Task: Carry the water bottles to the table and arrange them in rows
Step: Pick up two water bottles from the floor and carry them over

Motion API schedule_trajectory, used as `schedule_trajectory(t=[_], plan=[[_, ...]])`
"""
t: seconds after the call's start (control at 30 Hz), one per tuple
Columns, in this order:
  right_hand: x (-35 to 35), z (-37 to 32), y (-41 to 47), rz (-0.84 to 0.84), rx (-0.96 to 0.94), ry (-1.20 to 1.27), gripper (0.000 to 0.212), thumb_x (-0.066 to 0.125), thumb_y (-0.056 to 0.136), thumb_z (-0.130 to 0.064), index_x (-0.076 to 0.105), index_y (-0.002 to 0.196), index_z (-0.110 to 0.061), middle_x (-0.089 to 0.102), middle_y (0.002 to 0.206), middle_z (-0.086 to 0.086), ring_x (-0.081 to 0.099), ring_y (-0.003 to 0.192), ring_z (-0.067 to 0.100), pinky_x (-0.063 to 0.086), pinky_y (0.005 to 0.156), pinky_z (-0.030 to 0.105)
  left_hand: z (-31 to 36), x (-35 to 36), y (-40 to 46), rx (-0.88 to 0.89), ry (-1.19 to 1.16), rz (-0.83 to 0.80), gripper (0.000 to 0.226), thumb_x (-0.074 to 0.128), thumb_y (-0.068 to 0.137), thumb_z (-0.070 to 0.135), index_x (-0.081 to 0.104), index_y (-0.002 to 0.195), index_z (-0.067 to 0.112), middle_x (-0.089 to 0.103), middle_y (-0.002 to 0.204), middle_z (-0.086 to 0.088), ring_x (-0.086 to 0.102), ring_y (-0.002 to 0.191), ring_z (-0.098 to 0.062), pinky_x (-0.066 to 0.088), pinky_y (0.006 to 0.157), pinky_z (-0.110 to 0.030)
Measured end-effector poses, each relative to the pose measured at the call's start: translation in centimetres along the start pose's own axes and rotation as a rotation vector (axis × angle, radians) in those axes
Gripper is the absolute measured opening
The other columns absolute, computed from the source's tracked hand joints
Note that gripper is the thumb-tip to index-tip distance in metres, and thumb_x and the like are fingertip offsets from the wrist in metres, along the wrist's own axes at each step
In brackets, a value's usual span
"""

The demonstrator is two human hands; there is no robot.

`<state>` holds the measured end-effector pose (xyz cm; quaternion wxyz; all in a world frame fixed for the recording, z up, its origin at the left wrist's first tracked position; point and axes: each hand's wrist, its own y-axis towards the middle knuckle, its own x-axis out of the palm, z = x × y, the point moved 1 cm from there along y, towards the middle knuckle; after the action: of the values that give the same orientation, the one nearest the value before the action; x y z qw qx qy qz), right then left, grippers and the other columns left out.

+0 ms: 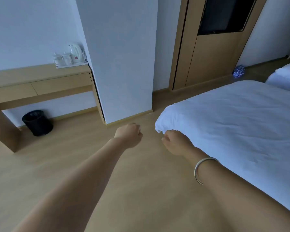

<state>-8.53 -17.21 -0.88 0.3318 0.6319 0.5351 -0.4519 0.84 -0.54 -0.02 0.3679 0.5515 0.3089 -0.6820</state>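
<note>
Bare forearms, no sleeves, thin metal bangle [201, 169] on right wrist

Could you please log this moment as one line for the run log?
left hand: curled, empty | right hand: curled, empty | bottles: none in view | desk: tray with kettle | bed at right
</note>
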Motion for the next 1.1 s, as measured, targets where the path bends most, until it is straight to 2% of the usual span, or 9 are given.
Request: schedule_trajectory(t=[0.2,0.37,0.5,0.63,0.8,0.9,0.97,1.1], plan=[[0.8,0.0,6.6,-0.017,0.025,0.020,0.037,0.040,0.095,-0.025,0.028,0.062,-0.013,0.043,0.075,0.003,0.042,0.073,0.022,0.032,0.065,0.029,-2.6,0.4,6.1,0.006,0.047,-0.043,0.015,0.043,0.091,0.026,0.054,0.089,0.016,0.058,0.103,-0.004,0.055,0.089,-0.024,0.033,0.063,-0.028],[1.4,-1.1,14.3,-0.003,0.042,0.029,0.041,0.040,0.095,-0.025,0.022,0.059,-0.015,0.030,0.064,-0.001,0.034,0.068,0.021,0.028,0.061,0.030,-6.8,0.5,13.2,-0.020,0.002,-0.065,0.021,0.044,0.090,0.027,0.058,0.095,0.012,0.059,0.103,-0.005,0.051,0.083,-0.023,0.034,0.063,-0.028],[1.8,-2.4,20.8,-0.015,0.073,0.046,0.040,0.041,0.094,-0.025,0.023,0.060,-0.015,0.032,0.065,0.000,0.034,0.067,0.022,0.028,0.060,0.030,-10.7,0.0,19.5,0.012,-0.040,-0.095,0.024,0.044,0.091,0.025,0.058,0.106,0.011,0.058,0.113,-0.007,0.055,0.101,-0.025,0.040,0.071,-0.029],[2.0,-3.5,26.8,-0.028,0.113,0.056,0.037,0.041,0.094,-0.025,0.027,0.061,-0.014,0.043,0.074,0.006,0.040,0.071,0.025,0.033,0.064,0.032,-14.1,-0.5,24.9,0.048,-0.012,-0.143,0.034,0.044,0.092,0.028,0.053,0.123,0.016,0.057,0.124,-0.004,0.052,0.114,-0.025,0.041,0.080,-0.031],[1.6,-3.7,32.7,-0.038,0.141,0.062,0.025,0.038,0.092,-0.022,0.041,0.071,-0.008,0.055,0.087,0.010,0.049,0.077,0.027,0.040,0.067,0.033,-16.3,-0.8,30.4,0.083,0.024,-0.135,0.038,0.045,0.093,0.030,0.051,0.127,0.016,0.056,0.124,-0.004,0.051,0.116,-0.024,0.037,0.078,-0.031],[1.1,-3.1,36.1,-0.037,0.143,0.062,0.028,0.038,0.094,-0.024,0.054,0.097,-0.001,0.059,0.104,0.010,0.056,0.092,0.030,0.049,0.081,0.039,-16.7,-1.1,33.9,0.085,0.025,-0.136,0.038,0.045,0.093,0.030,0.051,0.127,0.016,0.056,0.123,-0.003,0.053,0.113,-0.024,0.039,0.078,-0.031],[0.9,-2.3,38.5,-0.020,0.150,0.041,0.031,0.038,0.095,-0.026,0.054,0.107,-0.002,0.057,0.110,0.011,0.055,0.099,0.029,0.048,0.084,0.039,-16.8,-1.2,36.5,0.089,0.017,-0.134,0.038,0.045,0.092,0.029,0.050,0.128,0.016,0.056,0.124,-0.003,0.053,0.112,-0.024,0.041,0.079,-0.031],[0.8,0.2,43.4,-0.006,0.162,0.050,0.032,0.039,0.095,-0.027,0.054,0.109,-0.001,0.058,0.111,0.012,0.054,0.101,0.029,0.047,0.087,0.041,-16.3,-0.7,41.9,0.108,0.023,-0.156,0.038,0.045,0.092,0.030,0.050,0.127,0.017,0.056,0.125,-0.002,0.053,0.114,-0.022,0.042,0.083,-0.031]])
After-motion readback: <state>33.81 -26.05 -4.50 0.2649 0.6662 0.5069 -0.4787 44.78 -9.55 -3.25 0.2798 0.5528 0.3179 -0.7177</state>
